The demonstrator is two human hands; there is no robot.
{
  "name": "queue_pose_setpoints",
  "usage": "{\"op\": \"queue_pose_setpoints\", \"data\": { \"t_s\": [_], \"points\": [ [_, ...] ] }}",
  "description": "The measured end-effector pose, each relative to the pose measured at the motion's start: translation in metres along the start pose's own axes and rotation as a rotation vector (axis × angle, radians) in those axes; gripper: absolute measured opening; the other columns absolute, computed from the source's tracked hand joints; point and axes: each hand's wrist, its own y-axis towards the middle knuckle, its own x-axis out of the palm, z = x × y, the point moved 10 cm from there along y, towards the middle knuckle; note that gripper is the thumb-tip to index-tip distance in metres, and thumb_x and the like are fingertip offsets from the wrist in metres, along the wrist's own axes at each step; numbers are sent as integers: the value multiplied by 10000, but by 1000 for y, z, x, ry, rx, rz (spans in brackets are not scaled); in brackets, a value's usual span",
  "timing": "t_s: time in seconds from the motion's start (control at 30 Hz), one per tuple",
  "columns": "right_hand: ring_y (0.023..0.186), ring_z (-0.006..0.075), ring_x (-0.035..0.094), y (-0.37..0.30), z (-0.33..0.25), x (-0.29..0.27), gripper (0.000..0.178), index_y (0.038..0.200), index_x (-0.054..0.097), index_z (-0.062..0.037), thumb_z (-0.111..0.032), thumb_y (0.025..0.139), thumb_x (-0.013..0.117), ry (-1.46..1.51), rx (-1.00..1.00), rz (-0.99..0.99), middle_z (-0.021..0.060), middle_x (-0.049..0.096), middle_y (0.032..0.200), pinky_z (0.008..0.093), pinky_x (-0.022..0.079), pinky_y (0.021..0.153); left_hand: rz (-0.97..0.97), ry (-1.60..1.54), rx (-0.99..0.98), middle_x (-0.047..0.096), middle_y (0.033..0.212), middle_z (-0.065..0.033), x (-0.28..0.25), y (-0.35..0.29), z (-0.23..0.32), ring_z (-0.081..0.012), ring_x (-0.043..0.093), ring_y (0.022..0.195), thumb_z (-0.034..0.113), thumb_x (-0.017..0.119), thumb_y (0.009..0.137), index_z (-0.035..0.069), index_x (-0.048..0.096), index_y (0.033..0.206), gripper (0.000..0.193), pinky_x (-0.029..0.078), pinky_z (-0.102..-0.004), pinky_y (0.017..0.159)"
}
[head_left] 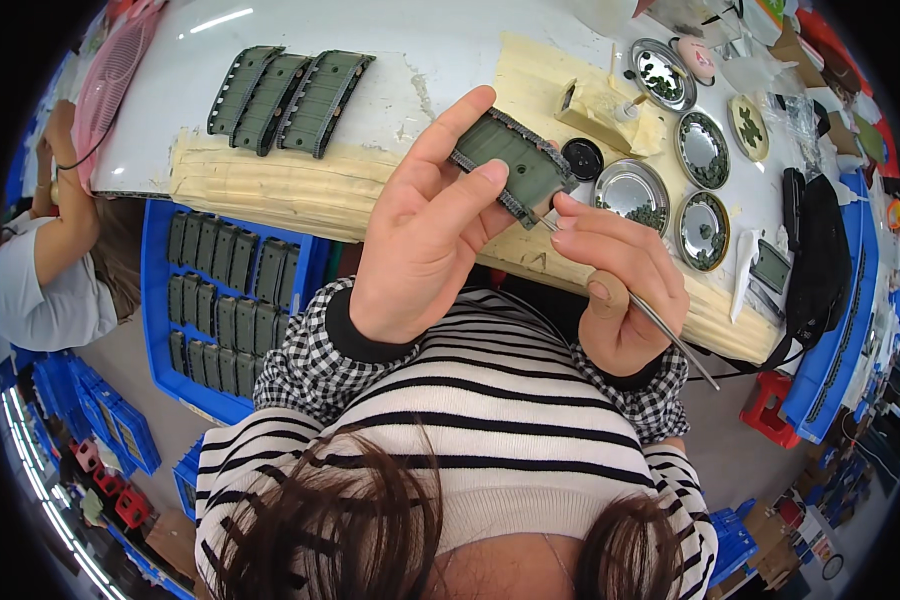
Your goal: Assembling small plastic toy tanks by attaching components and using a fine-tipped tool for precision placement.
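Observation:
My left hand (405,255) holds up a dark green plastic model hull (535,165) with toothed side edges, thumb on its flat face and index finger stretched along its far end. In my right hand (625,265) is a slim metal tool (678,342) that looks like tweezers. Its tip meets the near right corner of the hull; whether it pinches a small part there I cannot tell. A wrap covers the right thumb. Just beyond the hull stand a black round cap (582,159) and a yellowish block (610,115) holding a small white-topped bottle.
Round metal dishes (703,150) with small green pieces stand at the right. Three similar hulls (290,100) lie on the far left of the table. Below the padded table edge (270,180), a blue crate (160,340) holds rows of hulls. Another person's arm (65,215) shows at left.

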Motion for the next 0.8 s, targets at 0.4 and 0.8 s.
{"op": "queue_pose_setpoints", "data": {
  "t_s": [0.4, 0.8],
  "points": [
    [1007, 313, 663, 2, -8, -1, 309, 1019, 671, 17, -64, 729, 743, -36, -72, -56, 163, 649, 996, 356, 569, 803, -29, 26, -8, 428, 1385, -132, 5, 0, 1, -305, 449, 1310, 67, 402, 989, 25, 263, 1477, 509, 461, -388, 1017],
    [894, 246, 655, -15, 12, -39, 488, 1055, 632, 2, -422, 994, 398, 153, 4, 299, 168, 696, 970, 338, 512, 796, -107, -62, -25, 450, 1375, -153, 12, 2, 4, -327, 436, 1317, 168, 399, 1024, 120, 176, 1515, 541, 448, -393, 1059]
  ]
}}
